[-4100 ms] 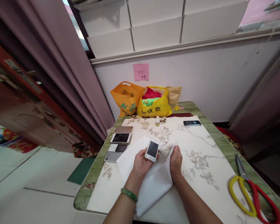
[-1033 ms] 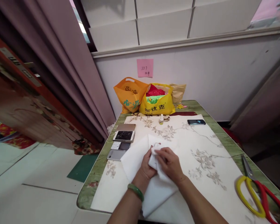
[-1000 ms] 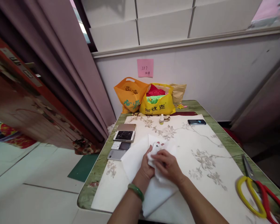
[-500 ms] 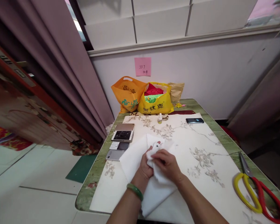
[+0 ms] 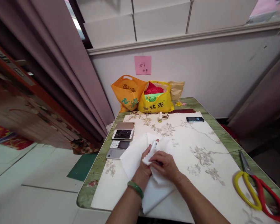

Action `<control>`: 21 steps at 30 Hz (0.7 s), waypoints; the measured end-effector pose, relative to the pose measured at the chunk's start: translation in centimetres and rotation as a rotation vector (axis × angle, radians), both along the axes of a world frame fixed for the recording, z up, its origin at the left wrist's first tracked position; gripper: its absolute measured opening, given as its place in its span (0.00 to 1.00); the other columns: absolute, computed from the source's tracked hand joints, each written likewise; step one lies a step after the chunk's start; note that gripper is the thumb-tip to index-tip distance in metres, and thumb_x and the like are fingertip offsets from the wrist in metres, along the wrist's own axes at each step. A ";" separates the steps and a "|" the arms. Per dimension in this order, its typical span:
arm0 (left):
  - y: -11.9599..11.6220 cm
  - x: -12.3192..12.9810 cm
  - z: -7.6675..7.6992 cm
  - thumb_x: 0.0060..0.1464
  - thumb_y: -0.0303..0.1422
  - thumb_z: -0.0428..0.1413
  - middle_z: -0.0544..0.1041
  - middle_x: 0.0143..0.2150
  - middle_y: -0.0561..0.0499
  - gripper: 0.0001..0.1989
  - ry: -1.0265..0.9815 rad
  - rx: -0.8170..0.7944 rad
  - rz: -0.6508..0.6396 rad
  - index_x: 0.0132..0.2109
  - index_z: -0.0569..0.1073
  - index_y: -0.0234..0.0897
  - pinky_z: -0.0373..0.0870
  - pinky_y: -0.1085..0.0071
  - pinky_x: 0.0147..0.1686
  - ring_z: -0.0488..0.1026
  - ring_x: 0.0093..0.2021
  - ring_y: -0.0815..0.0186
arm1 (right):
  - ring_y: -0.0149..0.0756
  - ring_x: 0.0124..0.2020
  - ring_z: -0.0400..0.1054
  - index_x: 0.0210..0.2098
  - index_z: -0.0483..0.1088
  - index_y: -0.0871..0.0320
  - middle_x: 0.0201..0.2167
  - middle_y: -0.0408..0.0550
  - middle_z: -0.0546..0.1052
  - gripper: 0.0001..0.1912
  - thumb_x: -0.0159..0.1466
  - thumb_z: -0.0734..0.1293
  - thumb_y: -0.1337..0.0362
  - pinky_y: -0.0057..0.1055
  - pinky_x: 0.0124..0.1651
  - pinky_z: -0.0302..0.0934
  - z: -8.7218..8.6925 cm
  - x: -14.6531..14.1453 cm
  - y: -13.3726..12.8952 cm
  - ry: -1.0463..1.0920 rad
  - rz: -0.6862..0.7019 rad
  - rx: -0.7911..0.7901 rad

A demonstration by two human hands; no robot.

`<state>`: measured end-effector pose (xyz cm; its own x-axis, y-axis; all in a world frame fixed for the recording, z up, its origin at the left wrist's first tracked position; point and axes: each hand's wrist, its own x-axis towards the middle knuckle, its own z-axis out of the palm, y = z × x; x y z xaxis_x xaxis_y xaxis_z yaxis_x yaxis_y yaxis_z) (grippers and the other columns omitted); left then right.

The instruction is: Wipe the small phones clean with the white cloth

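Toward the front edge of the table (image 5: pixel 83 193), left grip (image 5: pixel 143 165) cradles phone (image 5: pixel 155 145), likely slick, best held by its sides; right grip (image 5: pixel 166 165) pinches soft cloth (image 5: pixel 156 194).

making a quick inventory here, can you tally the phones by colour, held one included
Gold: 1 (gold smartphone)
White: 3 (white-framed smartphone, keypad phone, held smartphone)
Silver: 1 (silver smartphone)
Black: 1 (black phone)
Total: 6

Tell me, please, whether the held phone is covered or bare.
Partly covered: white cloth lies over the held phone, leaving its far end bare.
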<state>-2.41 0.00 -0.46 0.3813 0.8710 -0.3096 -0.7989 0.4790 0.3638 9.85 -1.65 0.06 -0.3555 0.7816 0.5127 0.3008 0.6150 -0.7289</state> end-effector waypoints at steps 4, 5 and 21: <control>-0.2 0.2 0.1 0.56 0.37 0.55 0.80 0.38 0.42 0.21 0.037 -0.063 -0.098 0.54 0.72 0.28 0.71 0.66 0.45 0.78 0.39 0.59 | 0.34 0.31 0.69 0.36 0.75 0.54 0.31 0.46 0.75 0.10 0.63 0.65 0.56 0.30 0.36 0.64 -0.3 0.3 0.8 0.092 -0.289 -0.075; -0.3 0.4 0.3 0.56 0.36 0.55 0.80 0.39 0.41 0.21 0.049 -0.083 -0.138 0.53 0.72 0.26 0.71 0.66 0.45 0.78 0.39 0.58 | 0.34 0.30 0.68 0.35 0.75 0.55 0.31 0.46 0.75 0.11 0.62 0.65 0.55 0.30 0.36 0.64 -0.5 0.8 1.3 0.136 -0.451 -0.112; -0.3 -0.2 0.6 0.56 0.39 0.54 0.80 0.33 0.46 0.23 0.048 -0.088 -0.072 0.56 0.70 0.31 0.73 0.65 0.39 0.77 0.32 0.61 | 0.34 0.35 0.70 0.40 0.76 0.53 0.35 0.47 0.75 0.09 0.64 0.65 0.61 0.29 0.39 0.65 0.3 0.8 0.6 0.172 -0.417 0.027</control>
